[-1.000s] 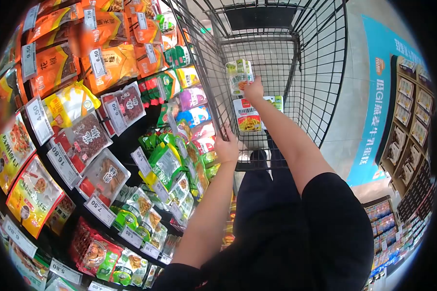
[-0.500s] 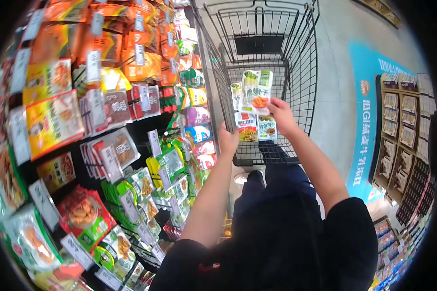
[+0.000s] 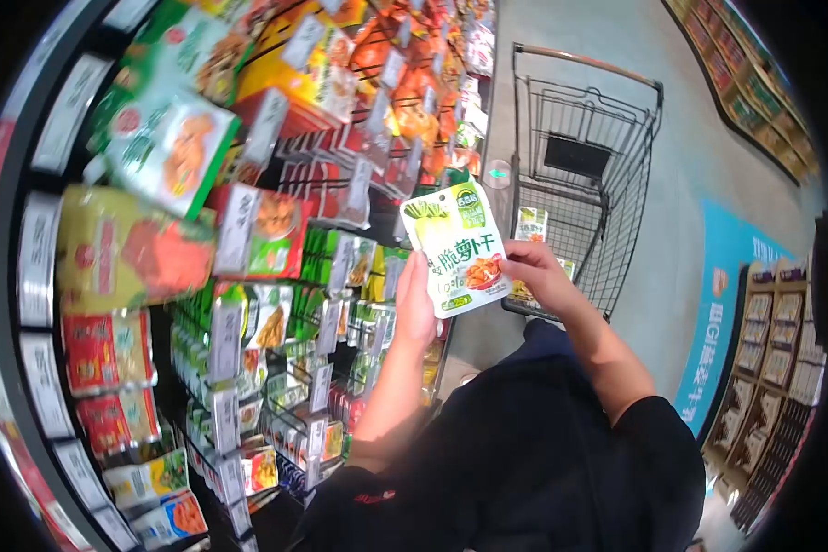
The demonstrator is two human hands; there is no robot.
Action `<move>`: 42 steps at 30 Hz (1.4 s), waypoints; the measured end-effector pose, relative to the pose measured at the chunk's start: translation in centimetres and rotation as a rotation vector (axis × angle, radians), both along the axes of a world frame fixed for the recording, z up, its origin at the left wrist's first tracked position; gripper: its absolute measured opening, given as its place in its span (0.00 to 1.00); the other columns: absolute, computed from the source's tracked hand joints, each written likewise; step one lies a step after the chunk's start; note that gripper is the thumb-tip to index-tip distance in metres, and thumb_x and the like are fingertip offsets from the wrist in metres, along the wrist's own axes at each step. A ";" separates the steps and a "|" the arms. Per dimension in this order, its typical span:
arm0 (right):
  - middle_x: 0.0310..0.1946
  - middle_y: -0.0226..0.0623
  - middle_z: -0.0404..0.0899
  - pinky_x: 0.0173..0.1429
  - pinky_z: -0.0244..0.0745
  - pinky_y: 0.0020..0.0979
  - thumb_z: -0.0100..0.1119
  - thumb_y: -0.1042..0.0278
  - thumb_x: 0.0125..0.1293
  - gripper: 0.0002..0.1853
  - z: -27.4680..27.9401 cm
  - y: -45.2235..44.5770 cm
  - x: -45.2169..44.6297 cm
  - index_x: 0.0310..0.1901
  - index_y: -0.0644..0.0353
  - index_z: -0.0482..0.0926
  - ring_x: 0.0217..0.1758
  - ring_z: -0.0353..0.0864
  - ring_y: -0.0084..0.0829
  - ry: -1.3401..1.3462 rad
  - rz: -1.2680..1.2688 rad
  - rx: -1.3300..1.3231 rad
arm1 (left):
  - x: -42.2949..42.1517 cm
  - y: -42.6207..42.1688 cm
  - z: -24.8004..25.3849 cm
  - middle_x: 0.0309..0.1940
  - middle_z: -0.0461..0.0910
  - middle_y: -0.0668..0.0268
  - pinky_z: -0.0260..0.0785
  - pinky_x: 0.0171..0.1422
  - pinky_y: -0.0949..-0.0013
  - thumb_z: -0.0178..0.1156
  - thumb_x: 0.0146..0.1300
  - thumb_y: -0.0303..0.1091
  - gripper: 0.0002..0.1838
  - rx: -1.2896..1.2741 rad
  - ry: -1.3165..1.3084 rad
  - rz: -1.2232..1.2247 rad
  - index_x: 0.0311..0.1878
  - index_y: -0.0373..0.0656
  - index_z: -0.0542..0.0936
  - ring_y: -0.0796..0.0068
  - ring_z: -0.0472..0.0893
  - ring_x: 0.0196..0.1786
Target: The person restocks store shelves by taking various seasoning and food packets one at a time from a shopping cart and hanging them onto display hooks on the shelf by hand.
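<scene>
In front of me I hold up a white and green snack pouch (image 3: 460, 250) with printed Chinese characters and a picture of a reddish dish in a bowl. My right hand (image 3: 538, 274) pinches its right edge between thumb and fingers. Along the lower left edge my left hand (image 3: 416, 302) grips it, its fingers partly hidden behind the pouch. Beyond it stands a black wire shopping cart (image 3: 587, 189). Inside lies a smaller-looking white and green packet (image 3: 532, 224), and other packets there are mostly covered by my right hand and arm.
Hanging packets fill the shelf rack on my left, with price tags (image 3: 225, 333) sticking out on hooks. A green and white bag (image 3: 170, 152) hangs nearest. At right are a blue floor banner (image 3: 716, 313) and a display shelf (image 3: 762, 327) of boxes.
The pouch has come up from over the cart, closer to me and the rack. My left hand now grips its edge too. The view has shifted, with the cart farther right.
</scene>
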State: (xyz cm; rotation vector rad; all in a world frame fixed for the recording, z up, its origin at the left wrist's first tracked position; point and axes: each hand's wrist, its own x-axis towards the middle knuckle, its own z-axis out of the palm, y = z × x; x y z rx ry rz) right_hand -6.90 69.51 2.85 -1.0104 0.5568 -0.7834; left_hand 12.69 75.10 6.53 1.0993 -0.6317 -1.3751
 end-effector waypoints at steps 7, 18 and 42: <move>0.42 0.30 0.84 0.51 0.72 0.22 0.58 0.69 0.70 0.12 2.7 2.2 6.6 0.49 0.66 0.82 0.44 0.79 0.17 -0.119 0.081 0.094 | 3.4 6.3 3.7 0.61 0.74 0.54 0.67 0.67 0.61 0.37 0.78 0.45 0.26 -0.085 0.122 0.126 0.67 0.33 0.65 0.64 0.76 0.61; 0.24 0.38 0.75 0.37 0.68 0.32 0.63 0.70 0.62 0.07 6.6 6.2 9.4 0.37 0.64 0.82 0.30 0.75 0.33 0.191 -0.060 -0.870 | 6.3 9.5 4.5 0.50 0.79 0.62 0.69 0.60 0.68 0.50 0.74 0.35 0.14 -0.190 -0.002 0.294 0.56 0.37 0.71 0.75 0.78 0.52; 0.51 0.45 0.78 0.59 0.69 0.30 0.43 0.66 0.74 0.23 8.4 10.0 8.8 0.65 0.70 0.64 0.54 0.77 0.30 -0.105 0.210 -0.521 | 7.2 11.4 5.4 0.39 0.79 0.62 0.77 0.38 0.65 0.48 0.74 0.41 0.14 -0.042 0.436 0.247 0.49 0.40 0.73 0.70 0.81 0.37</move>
